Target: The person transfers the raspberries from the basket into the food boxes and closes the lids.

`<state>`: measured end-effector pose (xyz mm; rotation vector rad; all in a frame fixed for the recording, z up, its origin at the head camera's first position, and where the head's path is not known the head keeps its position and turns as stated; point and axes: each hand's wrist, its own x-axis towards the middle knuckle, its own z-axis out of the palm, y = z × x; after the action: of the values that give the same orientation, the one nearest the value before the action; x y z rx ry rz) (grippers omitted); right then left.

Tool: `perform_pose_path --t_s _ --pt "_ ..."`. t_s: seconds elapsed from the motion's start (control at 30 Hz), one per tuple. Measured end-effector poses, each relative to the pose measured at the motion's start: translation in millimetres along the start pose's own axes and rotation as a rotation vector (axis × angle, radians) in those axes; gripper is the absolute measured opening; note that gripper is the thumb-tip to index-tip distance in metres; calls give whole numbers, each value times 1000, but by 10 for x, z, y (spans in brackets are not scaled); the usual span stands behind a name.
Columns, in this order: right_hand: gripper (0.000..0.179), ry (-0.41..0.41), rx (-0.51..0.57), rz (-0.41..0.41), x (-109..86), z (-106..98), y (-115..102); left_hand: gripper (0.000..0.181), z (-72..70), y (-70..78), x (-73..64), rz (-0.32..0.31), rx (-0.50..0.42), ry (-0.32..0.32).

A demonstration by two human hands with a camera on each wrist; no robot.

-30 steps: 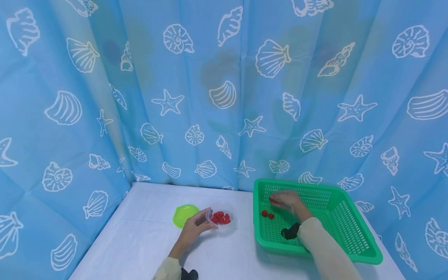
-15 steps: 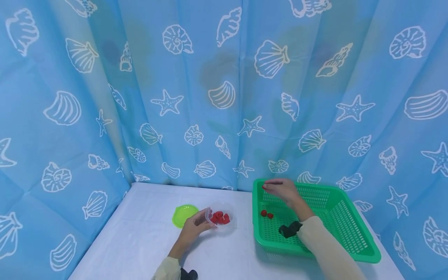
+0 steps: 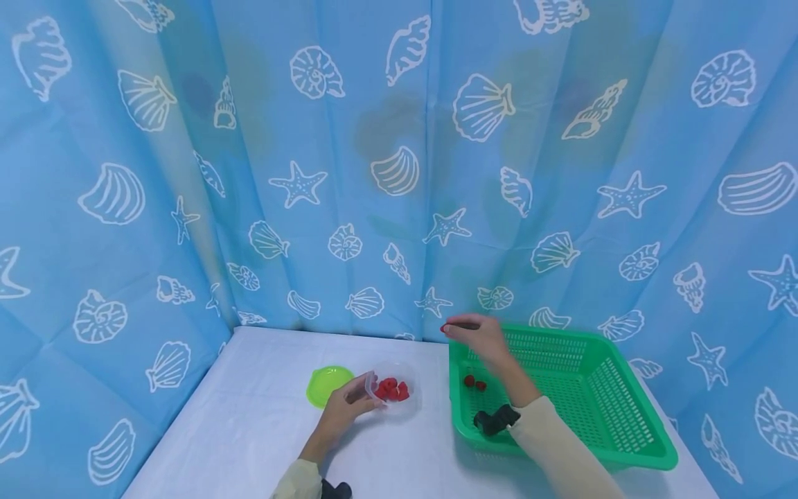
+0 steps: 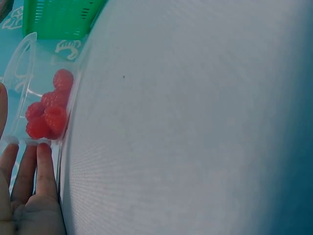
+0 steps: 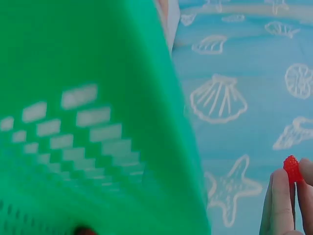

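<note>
My right hand [image 3: 485, 343] pinches a single red raspberry [image 5: 292, 169] between thumb and fingertips, above the left rim of the green plastic basket [image 3: 582, 398]. Two more raspberries [image 3: 475, 382] lie on the basket floor near its left side. On the table, my left hand [image 3: 341, 410] holds a clear plastic container [image 3: 410, 407] by its left side, thumb at the near side and fingers beyond. Several raspberries [image 4: 51, 110] are heaped inside it, seen through the wall in the left wrist view.
A lime-green lid [image 3: 326, 384] lies on the white tablecloth [image 3: 249, 416], left of the container and behind the left hand. The blue shell-print curtain [image 3: 349, 173] hangs close behind the table. The basket's raised rim stands between its floor and the container.
My right hand has risen from the basket floor with a raspberry and moved left to the basket's left rim. The left hand and container have stayed in place.
</note>
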<state>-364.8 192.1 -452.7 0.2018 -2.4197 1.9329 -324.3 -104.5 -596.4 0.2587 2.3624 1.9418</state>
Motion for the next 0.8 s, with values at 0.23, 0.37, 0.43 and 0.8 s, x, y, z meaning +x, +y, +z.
perform_pose_path --t_s 0.23,0.37,0.43,0.8 --pt "26 29 -38 -25 -56 282 -48 66 -3 -6 -3 2 -29 -4" --pt "26 61 -43 -23 -110 432 -103 66 1 -16 1 2 -17 -3" --pt "26 75 -48 -42 -141 516 -117 66 2 -14 -1 0 -5 -1" --pt "21 162 -241 -143 -320 997 3 66 4 8 -4 -3 -30 8"
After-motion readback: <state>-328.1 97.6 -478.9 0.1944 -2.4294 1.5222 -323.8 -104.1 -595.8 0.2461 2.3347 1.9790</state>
